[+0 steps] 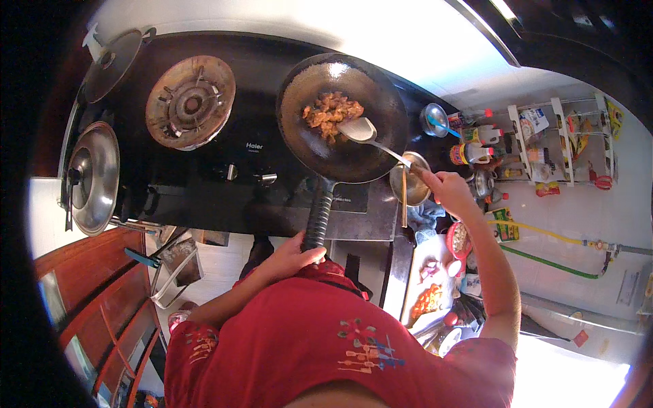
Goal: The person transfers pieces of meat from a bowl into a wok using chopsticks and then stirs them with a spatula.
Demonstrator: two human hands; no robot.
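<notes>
A dark wok [301, 148] sits over the right side of the black gas hob [199, 204]. Browned pieces of food, perhaps meat, [326, 112] lie heaped in its middle. My left hand [293, 255] grips the end of the wok's ribbed black handle [319, 214], close to my body. With my right hand [449, 191] I hold a metal wok spatula [359, 129] by its handle. Its blade rests at the lower right edge of the food. Below the spatula's handle is a metal bowl [421, 188] with chopsticks [404, 199] across its rim.
An uncovered burner [192, 104] is at left, with pan lids [94, 178] beside it. At right stand a small bowl with a blue spoon [434, 120], bottles [472, 153] and a wall rack [541, 143]. Chopped orange food [427, 301] lies on a board near my right elbow.
</notes>
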